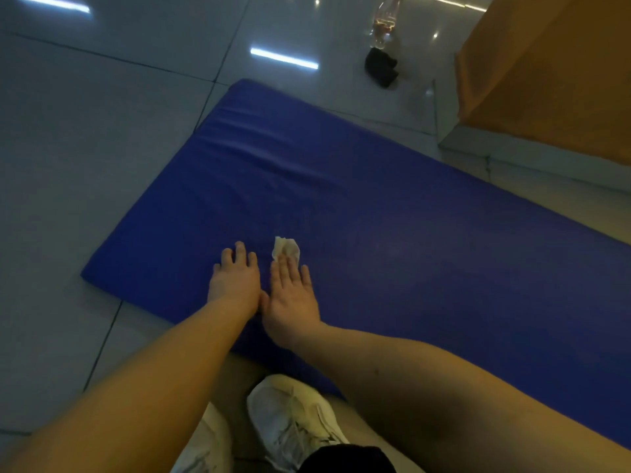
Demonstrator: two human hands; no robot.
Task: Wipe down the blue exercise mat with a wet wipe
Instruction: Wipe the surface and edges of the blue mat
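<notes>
One crumpled wet wipe (286, 249) lies on the blue exercise mat (392, 233), toward its 8 o'clock end. It is pinned under the straight fingers of the right hand (290, 298), which presses flat, probably to push it across. At 9 o'clock of that hand, the left hand (235, 278) rests spread on the mat, likely bracing. A bottle (384, 25) stands on the floor (102, 131) at 1 o'clock.

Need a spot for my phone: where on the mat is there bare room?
Bare: the wrinkled far end of the mat toward the black cloth, and the stretch from the right hand to the orange wall. Crowded: near edge, around left hand and wipe.
</notes>
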